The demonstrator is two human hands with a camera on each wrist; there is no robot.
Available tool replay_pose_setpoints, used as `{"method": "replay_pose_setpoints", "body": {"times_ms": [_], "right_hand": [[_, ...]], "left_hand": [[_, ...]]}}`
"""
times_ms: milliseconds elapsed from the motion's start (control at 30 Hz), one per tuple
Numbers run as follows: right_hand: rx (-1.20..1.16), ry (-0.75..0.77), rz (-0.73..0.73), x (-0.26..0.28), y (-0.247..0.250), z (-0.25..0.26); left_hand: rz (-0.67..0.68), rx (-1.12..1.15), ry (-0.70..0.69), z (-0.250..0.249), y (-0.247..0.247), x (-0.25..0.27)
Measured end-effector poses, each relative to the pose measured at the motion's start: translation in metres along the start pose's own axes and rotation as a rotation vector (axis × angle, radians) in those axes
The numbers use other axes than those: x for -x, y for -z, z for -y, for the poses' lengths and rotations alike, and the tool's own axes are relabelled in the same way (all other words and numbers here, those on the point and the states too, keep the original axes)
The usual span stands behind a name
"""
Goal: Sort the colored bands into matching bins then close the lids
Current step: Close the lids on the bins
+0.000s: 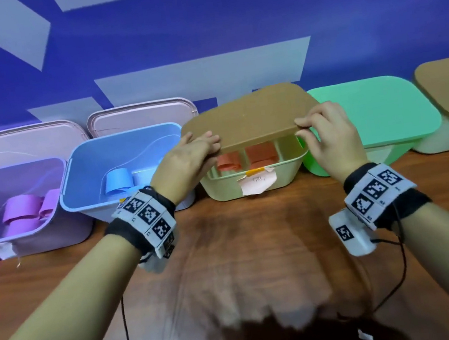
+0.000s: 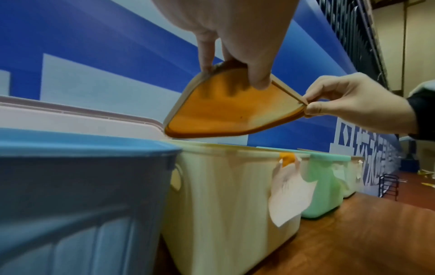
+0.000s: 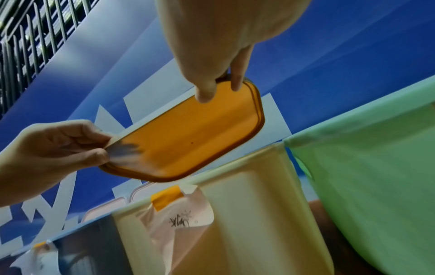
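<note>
paper tag [image 3: 179, 214] taped on the cream bin [image 3: 254, 214], black scribble, can't read it, white wall lettering [image 2: 367, 161] unreadable too

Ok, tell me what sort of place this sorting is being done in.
Probably a staged work table in a large hall, not a home. A wooden table stands against a blue printed backdrop wall, coloured bins such as the blue bin are lined along it, and railings show high up.

A hall: blue printed banner wall [image 1: 224, 24], metal railings [image 3: 28, 37] overhead.
</note>
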State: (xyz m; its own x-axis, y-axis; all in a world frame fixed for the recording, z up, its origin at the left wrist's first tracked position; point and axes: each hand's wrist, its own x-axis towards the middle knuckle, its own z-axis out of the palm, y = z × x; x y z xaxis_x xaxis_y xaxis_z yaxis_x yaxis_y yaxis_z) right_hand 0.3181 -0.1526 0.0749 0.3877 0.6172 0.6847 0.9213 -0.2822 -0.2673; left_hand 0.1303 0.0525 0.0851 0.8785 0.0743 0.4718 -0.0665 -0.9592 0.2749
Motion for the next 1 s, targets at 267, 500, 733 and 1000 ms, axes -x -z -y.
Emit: {"method": "replay_pose_setpoints", "body": {"times_ms": [267, 500, 733, 1000], "right_hand": [[-0.054, -0.187, 0.155, 0.015, -0.014, 0.003], [-0.239, -0.39, 0.174, 0.027, -0.007, 0.01], [-0.233, -0.85, 0.174, -0.008, -0.019, 0.007], [-0.106, -0.972, 0.381, -0.022, -0.036, -0.006]], "left_hand": [[0.09, 0.15, 0.314, 0.0, -0.014, 0.004], [0.045, 0.226, 0.533, 0.007, -0.023, 0.018], [0.066, 0.41, 0.889, 0.005, -0.02, 0.011], [0.053, 0.468, 1.022, 0.004, -0.029, 0.003]]}}
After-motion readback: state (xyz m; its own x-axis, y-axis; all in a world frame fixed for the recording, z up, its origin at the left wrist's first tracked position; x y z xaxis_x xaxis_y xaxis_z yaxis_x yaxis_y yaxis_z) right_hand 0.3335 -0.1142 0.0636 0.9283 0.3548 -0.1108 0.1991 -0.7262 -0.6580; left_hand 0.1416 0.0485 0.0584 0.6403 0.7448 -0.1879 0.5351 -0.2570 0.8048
